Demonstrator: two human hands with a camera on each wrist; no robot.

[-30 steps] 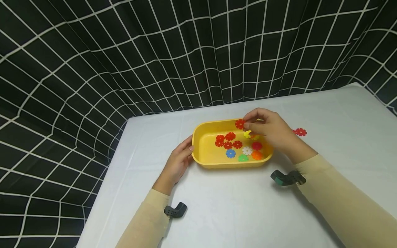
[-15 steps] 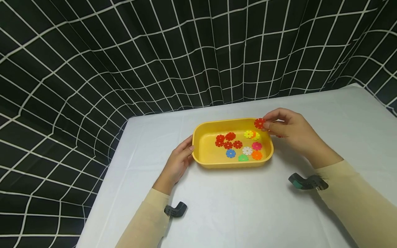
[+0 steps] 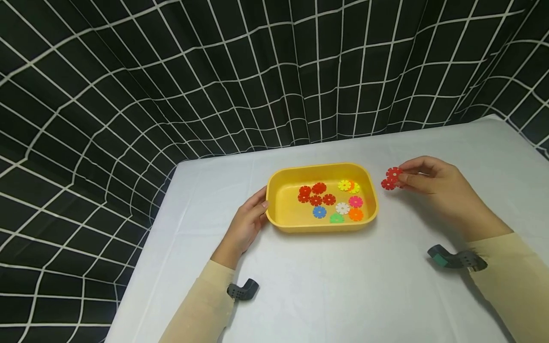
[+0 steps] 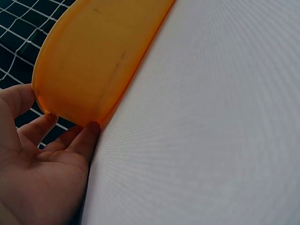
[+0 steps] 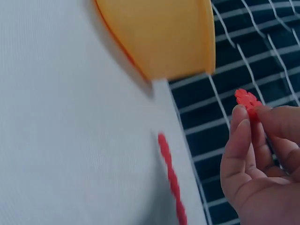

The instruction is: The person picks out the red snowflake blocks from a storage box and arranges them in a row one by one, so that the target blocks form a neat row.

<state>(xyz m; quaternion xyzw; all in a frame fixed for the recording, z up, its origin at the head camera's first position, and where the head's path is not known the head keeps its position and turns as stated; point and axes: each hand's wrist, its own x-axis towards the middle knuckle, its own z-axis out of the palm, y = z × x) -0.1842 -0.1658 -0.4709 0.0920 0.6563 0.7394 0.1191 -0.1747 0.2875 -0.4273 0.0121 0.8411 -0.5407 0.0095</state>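
In the head view my left hand (image 3: 248, 223) holds the left end of a yellow plastic basin (image 3: 321, 229), thumb at the rim. The left wrist view shows its fingertips against the outer end wall. To the right of the basin, my right hand (image 3: 437, 183) pinches a red notched snowflake disc (image 3: 394, 172) between thumb and fingers. Just below the held disc lie joined red snowflake discs (image 3: 388, 184) on the table, partly covered by the hand. The right wrist view shows them edge-on as a red row (image 5: 171, 178).
Inside the basin are several red discs (image 3: 316, 200), plus blue (image 3: 319, 212), white (image 3: 342, 208), green (image 3: 336, 218), orange (image 3: 356, 215), pink (image 3: 355, 202) and yellow discs (image 3: 344, 185). A white cloth (image 3: 326, 286) covers the table. Behind hangs a black grid curtain (image 3: 266, 85).
My right hand has moved right, from over the basin to beyond its right end, carrying the red snowflake disc to the red discs on the table. My left hand and the basin stay put.
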